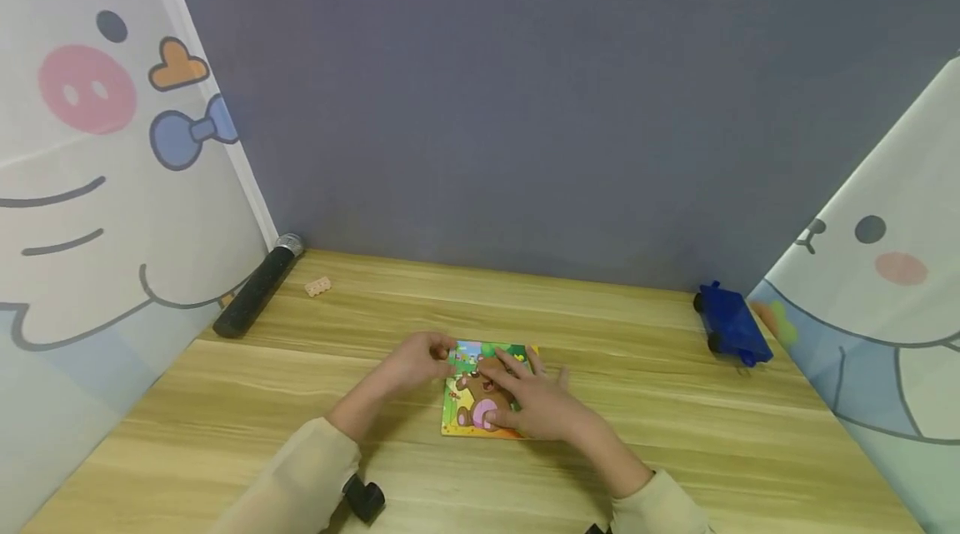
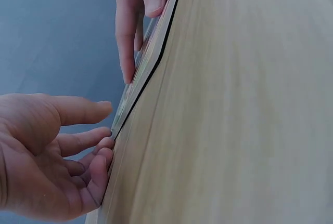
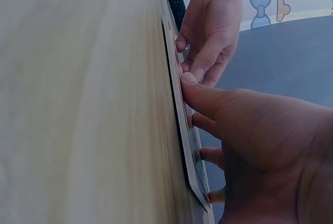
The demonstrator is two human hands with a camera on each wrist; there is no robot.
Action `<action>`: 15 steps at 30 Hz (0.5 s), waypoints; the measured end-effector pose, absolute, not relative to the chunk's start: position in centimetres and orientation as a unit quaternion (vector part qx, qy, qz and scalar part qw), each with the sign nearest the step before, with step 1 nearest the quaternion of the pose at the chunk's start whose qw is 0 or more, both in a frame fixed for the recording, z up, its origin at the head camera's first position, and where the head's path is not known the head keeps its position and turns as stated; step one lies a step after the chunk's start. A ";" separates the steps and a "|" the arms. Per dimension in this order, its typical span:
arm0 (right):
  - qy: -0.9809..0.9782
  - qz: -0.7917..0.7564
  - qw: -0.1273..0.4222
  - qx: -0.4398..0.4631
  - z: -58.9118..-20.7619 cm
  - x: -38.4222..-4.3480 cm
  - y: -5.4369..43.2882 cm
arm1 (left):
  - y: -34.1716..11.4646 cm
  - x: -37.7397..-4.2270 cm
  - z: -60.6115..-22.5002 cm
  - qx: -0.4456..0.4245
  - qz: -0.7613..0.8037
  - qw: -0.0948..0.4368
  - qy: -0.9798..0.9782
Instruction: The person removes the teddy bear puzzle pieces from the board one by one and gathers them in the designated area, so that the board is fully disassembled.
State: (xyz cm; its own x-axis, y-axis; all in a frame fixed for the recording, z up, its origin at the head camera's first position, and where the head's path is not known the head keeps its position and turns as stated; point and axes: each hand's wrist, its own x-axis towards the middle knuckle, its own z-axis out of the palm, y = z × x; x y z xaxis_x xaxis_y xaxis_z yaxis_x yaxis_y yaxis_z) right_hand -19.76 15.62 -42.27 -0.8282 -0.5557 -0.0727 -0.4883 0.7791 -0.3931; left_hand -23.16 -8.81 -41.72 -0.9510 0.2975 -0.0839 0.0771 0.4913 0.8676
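Observation:
A thin square picture board (image 1: pixel 467 409) with a cartoon brown bear on a bright yellow and green scene lies on the wooden table. My right hand (image 1: pixel 543 405) rests over its right half, fingers spread and fingertips on the printed face. In the right wrist view, the right thumb (image 3: pixel 190 78) touches the board near its front edge. My left hand (image 1: pixel 416 363) is beside the board's upper left edge. The left wrist view has the left fingertips (image 2: pixel 106 143) right at the board's corner, the thumb held apart from them. Part of the picture is hidden under the right hand.
A black microphone (image 1: pixel 258 288) lies at the table's left edge, with a small pinkish block (image 1: pixel 318 286) nearby. At the back right stands a blue wheeled toy (image 1: pixel 731 323). A grey panel (image 1: pixel 525 101) closes the back, and cartoon-printed cloths (image 1: pixel 82 234) hang at both sides.

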 end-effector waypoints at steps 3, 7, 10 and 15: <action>0.940 -0.179 0.092 -0.277 -42.3 -19.6 15.5 | -8.6 -23.1 -41.6 0.101 0.497 0.115 0.854; 0.938 -0.182 0.095 -0.278 -42.1 -19.5 15.4 | -8.5 -23.0 -41.5 0.089 0.509 0.119 0.848; 0.938 -0.181 0.095 -0.280 -41.9 -19.4 15.3 | -8.5 -22.9 -41.6 0.080 0.515 0.115 0.846; 0.939 -0.181 0.091 -0.278 -41.6 -19.3 15.4 | -8.3 -23.1 -41.7 0.071 0.527 0.106 0.840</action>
